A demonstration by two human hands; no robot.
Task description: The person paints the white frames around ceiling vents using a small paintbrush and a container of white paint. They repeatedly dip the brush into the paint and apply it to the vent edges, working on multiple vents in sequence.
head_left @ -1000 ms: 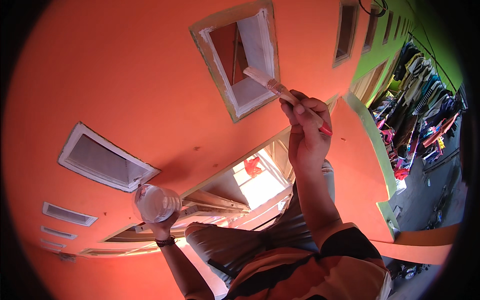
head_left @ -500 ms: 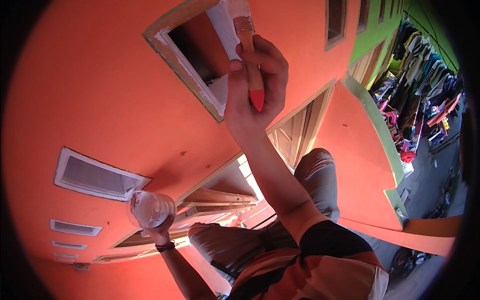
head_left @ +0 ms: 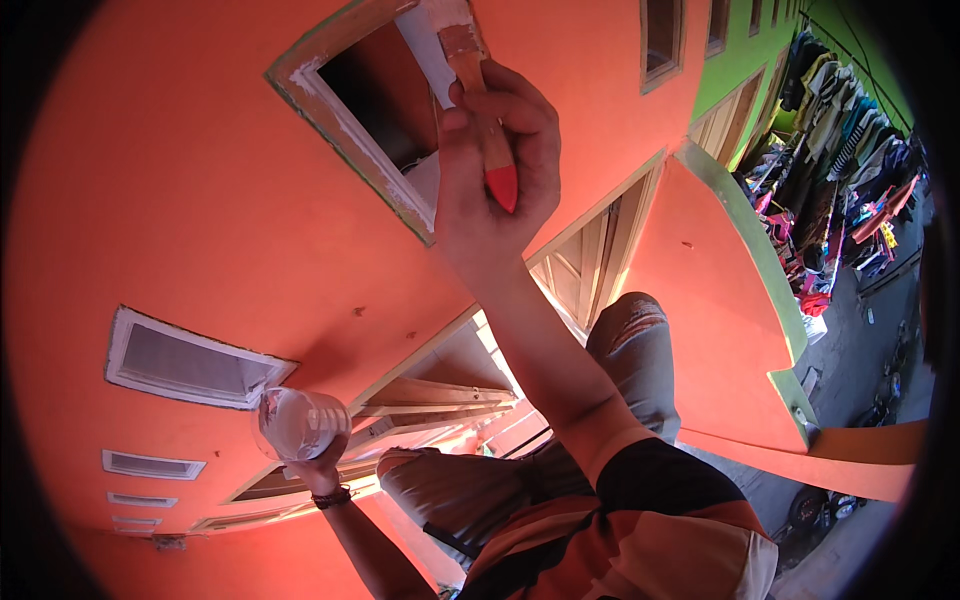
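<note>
Raised at the top centre, my right hand (head_left: 500, 180) grips a paintbrush (head_left: 470, 75) by its wooden handle, which has a red tip. Its bristles, coated white, lie against the right side of a window frame (head_left: 330, 115) in the orange wall. White paint covers the frame's inner edges; its outer border looks bare and brownish. Lower left, my left hand (head_left: 322, 466) holds up a clear plastic tub (head_left: 300, 425) with white paint in it. The fingers under the tub are partly hidden.
Below the tub's level run several small white-framed vents (head_left: 195, 355) in the orange wall. An open door or shutter (head_left: 430, 395) stands beneath. At right are a low orange wall (head_left: 715, 290) with green trim, hanging laundry (head_left: 840, 130), and a motorcycle (head_left: 808, 507) on the ground far below.
The brush and my right hand have shifted slightly left in the picture, along with the window frame. My left hand and the tub keep nearly the same place.
</note>
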